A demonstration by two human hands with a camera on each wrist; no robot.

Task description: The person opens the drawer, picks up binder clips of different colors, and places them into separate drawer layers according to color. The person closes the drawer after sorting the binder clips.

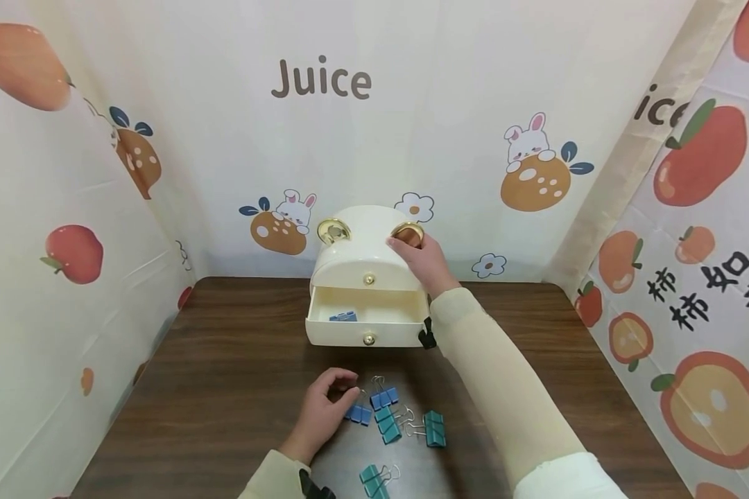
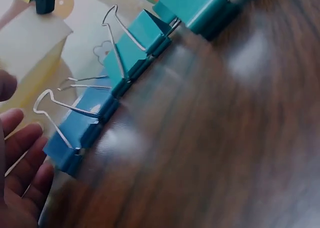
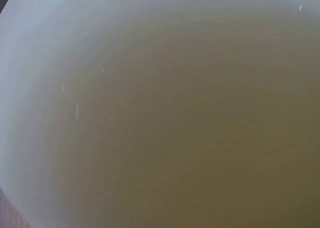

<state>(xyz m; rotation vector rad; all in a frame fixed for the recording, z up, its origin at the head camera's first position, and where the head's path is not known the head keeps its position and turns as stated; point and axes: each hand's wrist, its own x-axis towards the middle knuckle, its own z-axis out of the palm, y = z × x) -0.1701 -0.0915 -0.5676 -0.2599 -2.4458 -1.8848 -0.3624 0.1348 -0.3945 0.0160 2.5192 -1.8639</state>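
Observation:
A cream drawer box with gold ear-shaped trims stands at the back of the table. Its lower drawer is pulled out, and a blue binder clip lies inside. My right hand grips the box at the right gold ear, thumb in front; the other fingers are mostly hidden. Down on the table, my left hand is beside a blue binder clip, fingers loosely bent. In the left wrist view, its fingertips are close to the blue clip; contact is unclear.
Another blue clip and teal binder clips lie to the right of the left hand. Printed curtains surround the dark wooden table. A blurred pale surface fills the right wrist view.

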